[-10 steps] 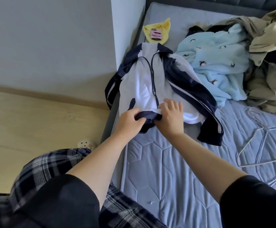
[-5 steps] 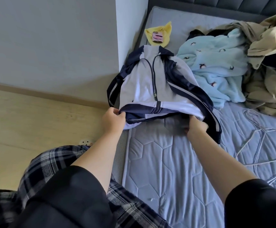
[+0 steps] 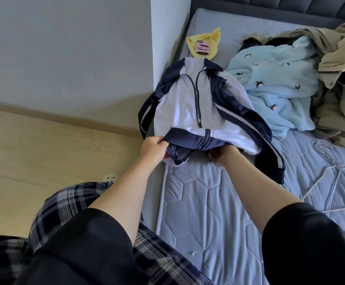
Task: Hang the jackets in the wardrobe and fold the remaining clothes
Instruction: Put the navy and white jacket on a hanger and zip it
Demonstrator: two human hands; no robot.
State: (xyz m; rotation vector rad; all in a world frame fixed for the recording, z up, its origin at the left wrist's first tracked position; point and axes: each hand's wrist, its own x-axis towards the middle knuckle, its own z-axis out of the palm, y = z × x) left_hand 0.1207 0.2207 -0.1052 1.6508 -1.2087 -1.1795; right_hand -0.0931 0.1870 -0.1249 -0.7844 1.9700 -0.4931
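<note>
A white and navy zip jacket lies front up on the left side of the mattress, zipper closed, collar pointing away from me. My left hand pinches the navy hem at its left corner and lifts it. My right hand grips the hem from underneath near its middle, fingers partly hidden by the cloth. One navy sleeve trails down to the right. A light blue fleece garment and a beige coat lie heaped at the upper right.
White wire hangers lie on the mattress at the right. A yellow cloth with a pink phone on it sits beyond the jacket's collar. A white wall corner borders the bed's left edge; wooden floor lies to the left.
Both hands moved from the middle of the hem outward, then took hold of it from below. The hem is now raised off the mattress and my right hand has shifted back toward the middle.
</note>
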